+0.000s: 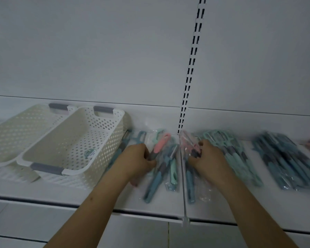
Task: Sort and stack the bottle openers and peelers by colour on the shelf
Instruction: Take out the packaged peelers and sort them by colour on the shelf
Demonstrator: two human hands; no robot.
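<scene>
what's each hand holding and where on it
Left hand grips the pink peeler at its dark handle; right hand grips a bagged pink one, which part unclear.

Nothing can be read here. A small greenish label (89, 152) sits on the inner wall of the white perforated basket (104, 140), near its front right corner, but its print is too blurred and small to make out.
</scene>
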